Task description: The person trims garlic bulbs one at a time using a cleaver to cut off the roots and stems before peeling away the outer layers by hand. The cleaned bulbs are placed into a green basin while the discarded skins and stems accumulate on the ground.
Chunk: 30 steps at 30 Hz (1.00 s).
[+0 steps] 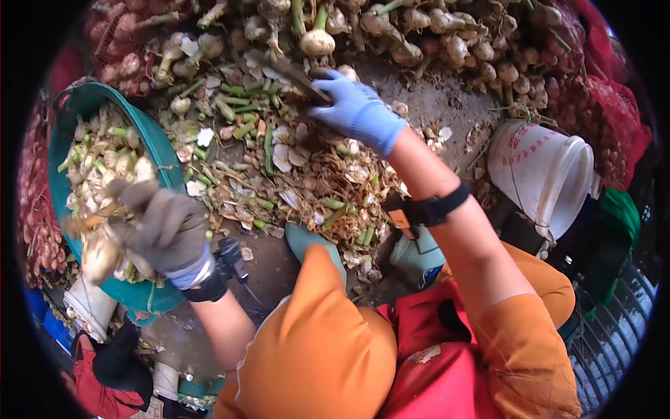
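My left hand (164, 227), in a dirty grey glove, reaches over the green basket (157, 150) on the left. Motion smears its fingers, and I cannot tell whether they grip anything. A large pale garlic bulb (101, 255) shows just under the fingertips, also blurred. Inside the basket lie many trimmed garlic bulbs (105, 157). My right hand (356, 110), in a light blue glove, is closed around a knife (296, 77). Its dark blade points up and left, over cut green stems (241, 105) and peelings.
Untrimmed garlic (453, 49) is heaped along the far side. Dry skins and stem scraps (314, 181) cover the ground before my knees. On the right a white bucket (534, 171) lies tipped beside a red mesh sack (607, 126). Another person (115, 370) is at the lower left.
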Motion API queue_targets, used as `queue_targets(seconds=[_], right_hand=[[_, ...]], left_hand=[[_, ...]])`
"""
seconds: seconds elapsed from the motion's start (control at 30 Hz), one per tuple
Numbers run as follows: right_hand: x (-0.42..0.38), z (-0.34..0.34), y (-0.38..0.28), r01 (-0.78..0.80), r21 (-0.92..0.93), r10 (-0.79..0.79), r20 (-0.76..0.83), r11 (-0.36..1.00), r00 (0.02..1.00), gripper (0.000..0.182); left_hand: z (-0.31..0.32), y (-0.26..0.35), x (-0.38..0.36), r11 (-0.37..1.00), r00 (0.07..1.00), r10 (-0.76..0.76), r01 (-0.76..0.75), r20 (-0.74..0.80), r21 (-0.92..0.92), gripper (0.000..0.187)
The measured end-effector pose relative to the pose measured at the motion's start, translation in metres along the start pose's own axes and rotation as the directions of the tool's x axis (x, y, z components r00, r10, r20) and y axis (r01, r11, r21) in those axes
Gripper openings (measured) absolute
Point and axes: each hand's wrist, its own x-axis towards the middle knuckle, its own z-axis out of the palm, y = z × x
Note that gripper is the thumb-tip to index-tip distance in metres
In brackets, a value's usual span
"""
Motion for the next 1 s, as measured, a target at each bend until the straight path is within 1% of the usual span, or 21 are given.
queue_targets(seconds=[0.03,0.07,0.1,0.13,0.17,0.2,0.23,0.27,0.3,0.33,0.37,0.4,0.43,0.5,0.7,0.77,0.83,0.9,0.93,0.97,1.0], right_hand=[[0.007,0.010,0.011,-0.052,0.041,0.047,0.104,0.998,0.993,0.039],[0.008,0.007,0.004,-0.114,-0.012,0.114,0.142,0.993,0.983,0.037],[0.008,0.001,-0.008,-0.171,-0.068,0.181,0.181,0.983,0.967,0.034],[0.001,-0.005,-0.018,-0.146,0.037,0.137,0.191,0.989,0.972,0.033],[-0.013,-0.005,-0.026,-0.132,0.143,0.101,0.208,0.981,0.973,0.031],[-0.030,0.007,-0.030,0.033,0.230,-0.057,0.096,0.973,0.994,0.030],[-0.047,-0.011,-0.056,-0.022,0.326,-0.048,0.205,0.945,0.978,0.030],[-0.060,-0.017,-0.064,-0.097,0.390,-0.045,0.339,0.916,0.940,0.031],[-0.067,-0.023,-0.067,-0.179,0.441,-0.052,0.463,0.880,0.885,0.031],[-0.066,-0.033,-0.066,-0.217,0.372,0.030,0.448,0.902,0.893,0.031],[-0.065,-0.040,-0.063,-0.259,0.303,0.114,0.425,0.917,0.898,0.032],[-0.069,-0.036,-0.053,-0.162,0.275,0.109,0.200,0.948,0.974,0.027],[-0.066,-0.042,-0.050,-0.083,0.051,0.071,0.201,0.995,0.977,0.024],[-0.069,-0.042,-0.054,0.221,-0.241,-0.181,0.178,0.945,0.967,0.027],[-0.072,-0.039,-0.067,0.207,-0.150,-0.174,0.206,0.967,0.963,0.029],[-0.068,-0.037,-0.061,0.200,-0.159,-0.173,0.168,0.967,0.970,0.027],[-0.065,-0.029,-0.050,0.185,-0.178,-0.159,0.151,0.967,0.976,0.027],[-0.056,-0.011,-0.026,0.008,-0.299,0.037,0.146,0.954,0.989,0.024],[-0.047,-0.008,-0.003,-0.198,-0.269,0.243,0.144,0.942,0.959,0.020],[-0.039,-0.021,0.007,-0.523,-0.009,0.506,0.269,0.852,0.819,0.023],[-0.042,-0.012,0.018,-0.546,0.197,0.481,0.295,0.815,0.825,0.025]], left_hand=[[-0.009,-0.012,-0.002,0.999,0.996,0.026,-0.023,-0.085,0.032,0.049],[-0.003,-0.042,0.001,0.961,0.964,0.096,-0.024,-0.250,0.275,0.054],[-0.025,-0.046,-0.003,0.921,0.924,0.000,0.149,-0.382,0.360,0.061],[-0.052,-0.056,-0.013,0.947,0.829,-0.039,0.209,-0.557,0.244,0.067],[-0.052,-0.086,-0.013,0.859,0.668,0.080,0.330,-0.740,0.391,0.066],[-0.065,-0.098,-0.023,0.819,0.719,0.011,0.392,-0.695,0.418,0.060],[-0.108,-0.099,-0.061,0.786,0.730,0.025,0.408,-0.683,0.465,0.055],[-0.116,-0.089,-0.063,0.445,0.913,-0.032,0.377,-0.407,0.812,0.052],[-0.109,-0.085,-0.055,0.050,0.966,-0.223,0.149,-0.134,0.988,0.052],[-0.096,-0.103,-0.060,0.573,0.848,-0.004,0.437,-0.531,0.694,0.055],[-0.077,-0.110,-0.049,0.570,0.850,-0.003,0.435,-0.527,0.697,0.055],[-0.059,-0.113,-0.038,0.480,0.840,0.040,0.460,-0.542,0.747,0.059],[-0.048,-0.113,-0.031,0.382,0.831,0.083,0.483,-0.550,0.788,0.063],[-0.042,-0.112,-0.029,0.344,0.861,0.080,0.449,-0.503,0.824,0.063],[-0.036,-0.112,-0.035,0.203,0.958,0.075,0.258,-0.277,0.945,0.067],[-0.036,-0.110,-0.039,-0.082,0.969,0.136,0.217,-0.205,0.973,0.064],[-0.028,-0.110,-0.039,-0.097,0.969,0.133,0.224,-0.210,0.970,0.063],[0.004,-0.114,-0.035,0.469,0.763,-0.013,0.575,-0.646,0.670,0.062],[0.016,-0.127,-0.032,0.707,0.790,-0.150,0.506,-0.595,0.493,0.061],[0.013,-0.118,-0.030,0.002,0.953,-0.218,0.216,-0.210,0.976,0.064],[0.006,-0.120,-0.027,0.025,0.977,-0.125,0.178,-0.174,0.984,0.068]])
